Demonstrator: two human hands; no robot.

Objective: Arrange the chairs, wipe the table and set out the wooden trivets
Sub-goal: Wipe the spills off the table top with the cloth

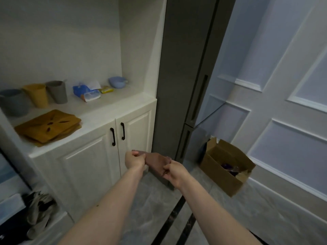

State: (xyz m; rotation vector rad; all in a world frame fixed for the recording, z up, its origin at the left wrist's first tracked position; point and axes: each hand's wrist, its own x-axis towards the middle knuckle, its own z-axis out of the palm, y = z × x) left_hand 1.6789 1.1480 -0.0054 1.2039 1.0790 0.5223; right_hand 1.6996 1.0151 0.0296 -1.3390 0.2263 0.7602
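From the head camera, both bare forearms reach forward and down in front of a white cabinet (92, 156). The left hand (134, 159) and the right hand (174, 171) hold a brown cloth (155, 162) between them, off the floor and just in front of the cabinet's right door. The left hand's fingers are curled tight over the cloth's upper left end, and the right hand's thumb and fingers pinch its lower right edge. The cloth hangs stretched between the two grips, tilted down toward the right.

On the cabinet's white counter (99, 110), at the front left, lies a stack of wooden trivets (48, 127), flat, mustard brown, with leaf-shaped cut-outs on top. Behind them stand three cups: a grey-blue cup (14, 102) at the far left, a yellow cup (37, 94) beside it, and a grey cup (57, 91) next to that. Further right sit a blue packet (85, 91), a small yellow packet (106, 89) and a pale blue bowl (117, 81) near the alcove wall.

The cabinet doors carry two black handles (117, 133) side by side. To the right rises a tall dark grey fridge (185, 68). An open cardboard box (224, 167) sits on the tiled floor against a panelled white wall (283, 85). At the lower left, a crumpled pale bag (39, 211) rests on a low surface.
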